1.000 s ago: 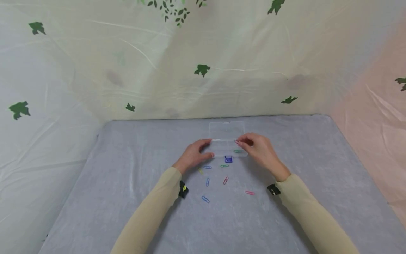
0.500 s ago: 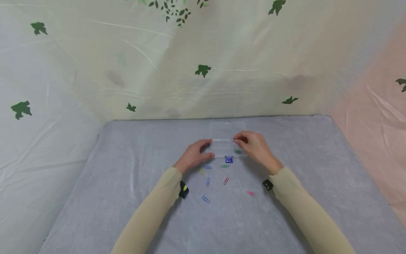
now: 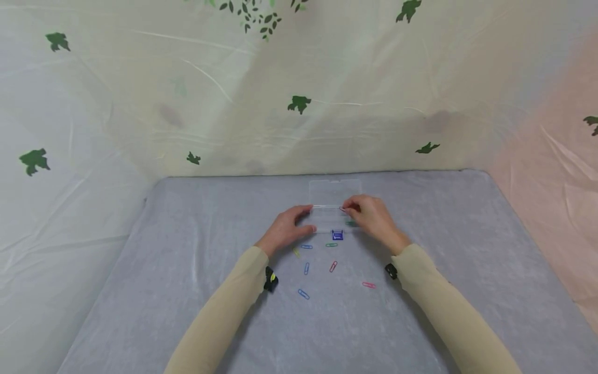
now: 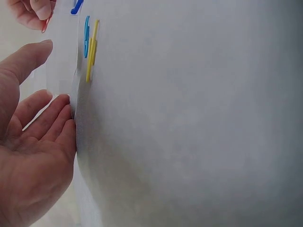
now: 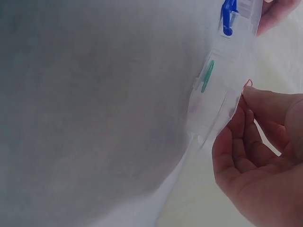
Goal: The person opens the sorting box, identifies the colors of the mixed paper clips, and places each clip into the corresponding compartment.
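A clear plastic box (image 3: 324, 218) lies with its lid (image 3: 334, 191) folded back at the far part of the table. My left hand (image 3: 286, 227) holds its left end, thumb at the front corner and index finger at the back. Over the rear of the box, my right hand (image 3: 374, 217) pinches a red paper clip (image 5: 248, 84) between thumb and fingertips; one looped end sticks out. Inside the box, near its right side, a green paper clip (image 5: 208, 76) shows through the wall. A blue latch (image 3: 337, 235) sits on the front side.
Loose paper clips lie in front of the box: several blue ones (image 3: 303, 294), a green one (image 3: 331, 244), a yellow one (image 4: 92, 52), a dark red one (image 3: 333, 266) and a pink one (image 3: 369, 284). A grey cloth (image 3: 210, 249) covers the table; patterned curtains (image 3: 233, 104) surround it.
My right hand has shifted left and slightly back over the box with the red paper clip, then lowered a little. The left hand has stayed at the box's left end.
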Demonstrator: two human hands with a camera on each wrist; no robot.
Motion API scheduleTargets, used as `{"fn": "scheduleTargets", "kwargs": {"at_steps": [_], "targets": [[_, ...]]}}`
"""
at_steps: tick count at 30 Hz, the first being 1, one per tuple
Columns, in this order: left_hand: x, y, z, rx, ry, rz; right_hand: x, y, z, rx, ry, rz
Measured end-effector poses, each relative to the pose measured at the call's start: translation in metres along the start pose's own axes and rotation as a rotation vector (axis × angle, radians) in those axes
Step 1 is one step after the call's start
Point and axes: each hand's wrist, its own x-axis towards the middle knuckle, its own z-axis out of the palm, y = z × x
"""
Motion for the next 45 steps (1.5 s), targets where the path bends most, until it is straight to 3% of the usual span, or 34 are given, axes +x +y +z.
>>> {"fn": "scheduleTargets", "kwargs": {"at_steps": [17,31,45], "targets": [[-0.001,0.002,-0.001,0.014,-0.002,0.013,-0.011,-0.001,-0.01,-0.001,0.025,-0.053],[0.0,-0.002,0.0,0.022,0.007,0.012,-0.047,-0.004,-0.027,0.082,0.025,-0.111],[-0.001,0.0,0.001,0.024,0.002,0.006,-0.086,-0.005,-0.033,0.073,0.01,-0.153]]}}
